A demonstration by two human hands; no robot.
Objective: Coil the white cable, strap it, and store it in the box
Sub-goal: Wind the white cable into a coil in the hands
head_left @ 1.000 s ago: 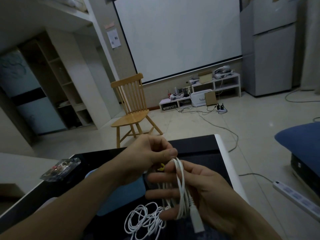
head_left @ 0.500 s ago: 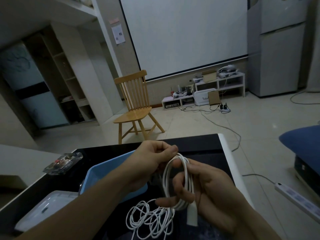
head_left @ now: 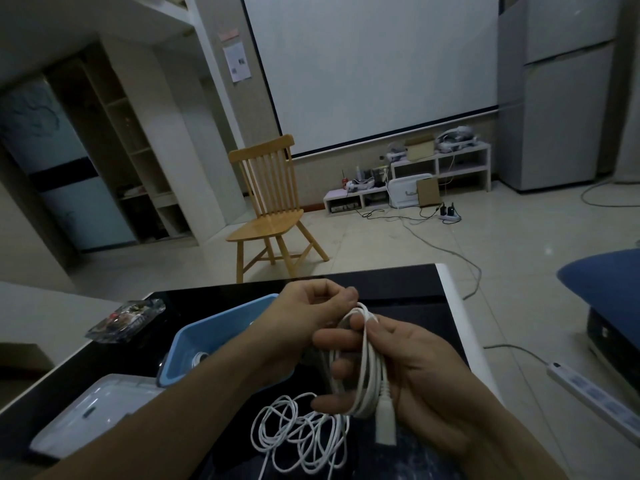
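Head view: a white screen (head_left: 374, 71) fills the far wall, with a fridge (head_left: 557, 91) to its right and a shelf unit (head_left: 114, 143) to its left. A wooden chair (head_left: 273, 206) stands on the tiled floor beyond a black table (head_left: 408, 289). On the table, left of the arms, sits a blue box (head_left: 214, 334) with something white inside, and nearer the camera a white lid (head_left: 90, 414). A clear packet (head_left: 126, 318) lies at the table's far left corner. A power strip (head_left: 595, 400) lies on the floor to the right.

The right hand (head_left: 415, 368) is palm up, its fingers curled round several loops of the white cable (head_left: 367, 362); the cable's plug (head_left: 384, 424) hangs below the palm. The left hand (head_left: 308, 317) pinches the cable at the top of the loops, fingers curled. The rest of the cable lies tangled on the table beneath both hands.
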